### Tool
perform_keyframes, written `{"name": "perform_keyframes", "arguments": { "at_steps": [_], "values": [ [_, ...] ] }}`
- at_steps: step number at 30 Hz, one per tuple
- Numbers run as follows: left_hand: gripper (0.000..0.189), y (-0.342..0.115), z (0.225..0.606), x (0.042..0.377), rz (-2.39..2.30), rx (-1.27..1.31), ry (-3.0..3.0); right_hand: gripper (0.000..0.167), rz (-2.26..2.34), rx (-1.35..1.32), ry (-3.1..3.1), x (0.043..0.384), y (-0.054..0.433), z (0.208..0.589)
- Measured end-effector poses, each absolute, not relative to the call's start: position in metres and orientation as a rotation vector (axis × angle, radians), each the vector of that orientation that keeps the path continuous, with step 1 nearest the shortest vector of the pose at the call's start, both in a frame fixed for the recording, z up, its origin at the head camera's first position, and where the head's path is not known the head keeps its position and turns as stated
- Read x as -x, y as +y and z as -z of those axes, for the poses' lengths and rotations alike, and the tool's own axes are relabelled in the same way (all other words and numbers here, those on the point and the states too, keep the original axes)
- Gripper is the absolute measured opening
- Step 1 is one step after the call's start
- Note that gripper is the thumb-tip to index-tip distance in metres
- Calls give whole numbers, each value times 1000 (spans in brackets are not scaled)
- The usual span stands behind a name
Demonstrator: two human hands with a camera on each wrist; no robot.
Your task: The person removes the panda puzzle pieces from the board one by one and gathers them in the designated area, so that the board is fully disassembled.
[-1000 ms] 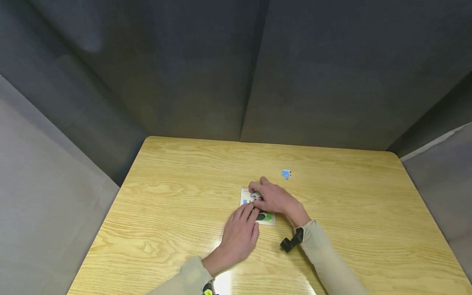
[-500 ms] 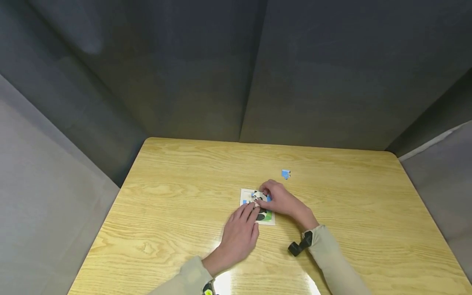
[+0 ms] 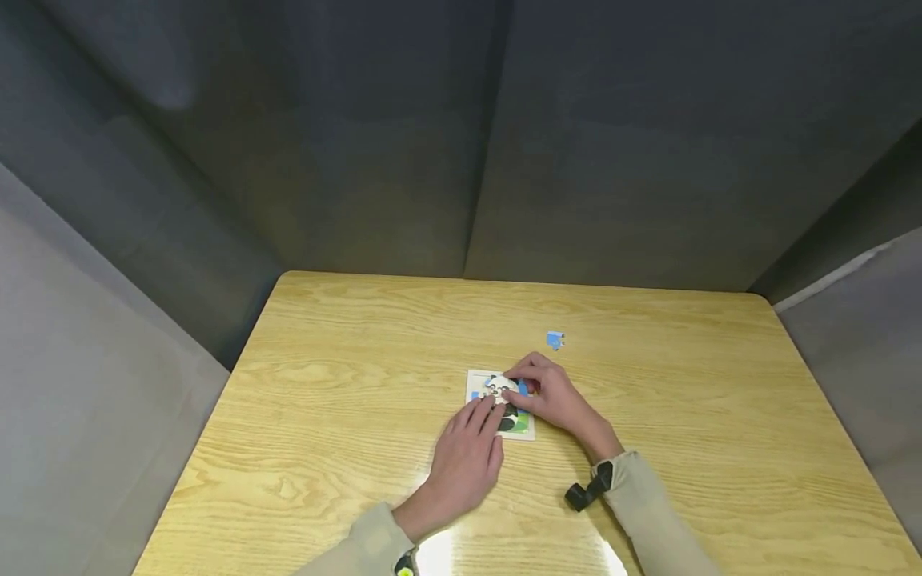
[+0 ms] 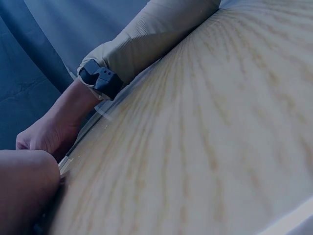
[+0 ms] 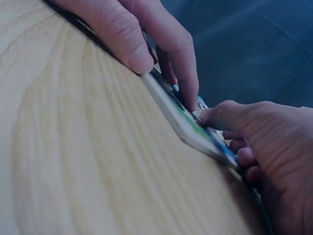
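A small panda jigsaw puzzle in a white-edged board point(image 3: 524, 437) lies flat on the table. My left hand point(image 3: 467, 460) rests on its lower left part, fingers stretched out and pressing down. At the upper right, my right hand point(image 3: 558, 396) pinches the panda-face puzzle piece point(image 3: 497, 386) between thumb and index finger. The right wrist view has the right thumb point(image 5: 215, 115) on the picture close to a left fingertip, with the other right fingers curled by the board's edge. Part of the picture is hidden under the left fingers.
Behind the board lies a loose blue puzzle piece point(image 3: 555, 340). The wooden table point(image 3: 346, 344) ends at a dark curtain point(image 3: 374, 160), with grey panels on both sides. A black wrist camera point(image 3: 589, 486) sits on the right sleeve.
My right hand has moved from over the top of the puzzle to its right side, uncovering the panda's face. The left hand stays in place on the board.
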State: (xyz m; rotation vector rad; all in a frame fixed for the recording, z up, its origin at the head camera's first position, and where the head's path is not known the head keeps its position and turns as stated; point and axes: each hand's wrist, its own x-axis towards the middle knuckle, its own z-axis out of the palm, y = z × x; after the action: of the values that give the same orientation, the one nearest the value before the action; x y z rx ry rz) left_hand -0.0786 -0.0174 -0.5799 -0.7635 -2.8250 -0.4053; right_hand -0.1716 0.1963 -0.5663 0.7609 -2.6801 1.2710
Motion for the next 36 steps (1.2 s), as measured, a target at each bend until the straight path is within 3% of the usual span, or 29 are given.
{"name": "perform_keyframes", "arguments": {
  "at_steps": [36],
  "values": [
    [49,-25,580,78,464,758,-2803,24,-1144,-855,-2551,173,185,579]
  ]
}}
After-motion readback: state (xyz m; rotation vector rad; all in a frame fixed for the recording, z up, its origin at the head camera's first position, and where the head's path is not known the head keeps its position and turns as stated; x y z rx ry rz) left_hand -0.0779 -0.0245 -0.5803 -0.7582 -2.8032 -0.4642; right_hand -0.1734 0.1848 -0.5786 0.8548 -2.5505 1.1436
